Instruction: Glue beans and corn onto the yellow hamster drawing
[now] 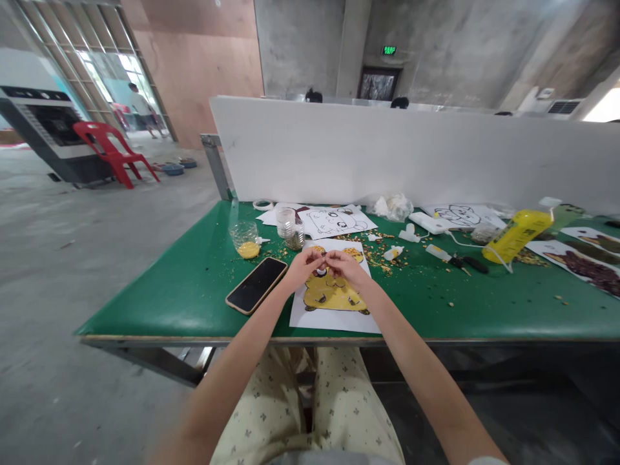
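My left hand (307,265) and my right hand (345,266) meet fingertip to fingertip over a sheet with a yellow animal picture (334,298). The fingers of both are pinched together; whatever is between them is too small to make out. Grainy material covers the picture's yellow body and its orange-brown upper parts. Left of the sheet lies a dark-screened phone (258,285). Behind it stands a clear plastic jar (245,239) with yellow grains, and beside that another clear jar (293,236) with darker contents.
Loose grains, small glue bottles (393,253) and a white glue gun (426,223) lie to the right, near a yellow bottle (517,236). Line drawings (339,221) and a tape roll (263,205) lie along the white partition (387,155). A red chair (113,150) stands far left.
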`<state>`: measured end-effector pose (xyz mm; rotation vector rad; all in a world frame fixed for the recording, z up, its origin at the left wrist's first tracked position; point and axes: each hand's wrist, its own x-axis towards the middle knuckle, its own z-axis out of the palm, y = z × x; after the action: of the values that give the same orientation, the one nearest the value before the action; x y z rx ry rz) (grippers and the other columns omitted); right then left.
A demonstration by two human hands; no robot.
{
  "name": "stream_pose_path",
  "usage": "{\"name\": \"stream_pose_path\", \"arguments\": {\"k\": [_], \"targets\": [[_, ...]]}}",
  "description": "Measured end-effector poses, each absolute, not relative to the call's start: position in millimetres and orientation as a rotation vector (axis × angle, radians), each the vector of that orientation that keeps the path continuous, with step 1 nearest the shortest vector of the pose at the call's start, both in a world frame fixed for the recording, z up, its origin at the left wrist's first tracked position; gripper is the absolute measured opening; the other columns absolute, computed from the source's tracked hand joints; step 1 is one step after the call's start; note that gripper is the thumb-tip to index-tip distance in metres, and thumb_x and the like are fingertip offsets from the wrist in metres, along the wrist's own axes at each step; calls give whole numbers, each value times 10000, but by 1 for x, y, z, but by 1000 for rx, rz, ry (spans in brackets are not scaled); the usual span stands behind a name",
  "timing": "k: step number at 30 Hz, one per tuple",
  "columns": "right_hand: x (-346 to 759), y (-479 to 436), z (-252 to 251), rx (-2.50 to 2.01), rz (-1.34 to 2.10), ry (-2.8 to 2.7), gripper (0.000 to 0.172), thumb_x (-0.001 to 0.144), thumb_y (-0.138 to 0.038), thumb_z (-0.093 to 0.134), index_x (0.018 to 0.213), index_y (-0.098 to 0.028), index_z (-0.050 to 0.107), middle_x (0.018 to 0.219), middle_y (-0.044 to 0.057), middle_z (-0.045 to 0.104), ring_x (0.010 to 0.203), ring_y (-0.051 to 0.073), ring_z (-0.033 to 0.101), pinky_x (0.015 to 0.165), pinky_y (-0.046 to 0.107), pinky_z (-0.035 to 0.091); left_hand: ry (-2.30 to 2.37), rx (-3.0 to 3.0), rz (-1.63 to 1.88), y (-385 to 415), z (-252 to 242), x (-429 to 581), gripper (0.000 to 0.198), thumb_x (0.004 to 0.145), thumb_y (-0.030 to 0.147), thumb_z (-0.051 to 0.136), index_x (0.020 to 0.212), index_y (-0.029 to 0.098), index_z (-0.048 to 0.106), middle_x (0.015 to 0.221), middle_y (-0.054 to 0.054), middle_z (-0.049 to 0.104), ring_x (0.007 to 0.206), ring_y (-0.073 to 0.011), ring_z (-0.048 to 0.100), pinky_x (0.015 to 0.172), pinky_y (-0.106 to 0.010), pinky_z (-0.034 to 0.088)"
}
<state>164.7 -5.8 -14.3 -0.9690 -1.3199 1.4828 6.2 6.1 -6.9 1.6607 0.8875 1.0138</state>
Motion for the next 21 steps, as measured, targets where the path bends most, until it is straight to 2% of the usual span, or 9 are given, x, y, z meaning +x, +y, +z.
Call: {"name": "stream_pose_path", "arguments": {"k": [6, 21], "targets": [[164, -8, -13, -944, 1513, -1357, 306, 670, -443, 670, 739, -181, 526, 682, -16, 597, 491, 66, 446, 492, 209, 328, 818, 1658, 1003, 4, -7, 6, 204, 777, 346, 563, 740, 163, 480, 651, 18, 521, 592, -105, 514, 541, -219, 429], [163, -6, -15, -947, 1417, -1422, 305, 692, -462, 650, 749, -180, 549, 685, -11, 578, 512, 77, 431, 515, 231, 328, 789, 1601, 1005, 6, -10, 7, 213, 778, 333, 572, 716, 171, 447, 659, 22, 495, 586, -111, 504, 549, -242, 427]]}}
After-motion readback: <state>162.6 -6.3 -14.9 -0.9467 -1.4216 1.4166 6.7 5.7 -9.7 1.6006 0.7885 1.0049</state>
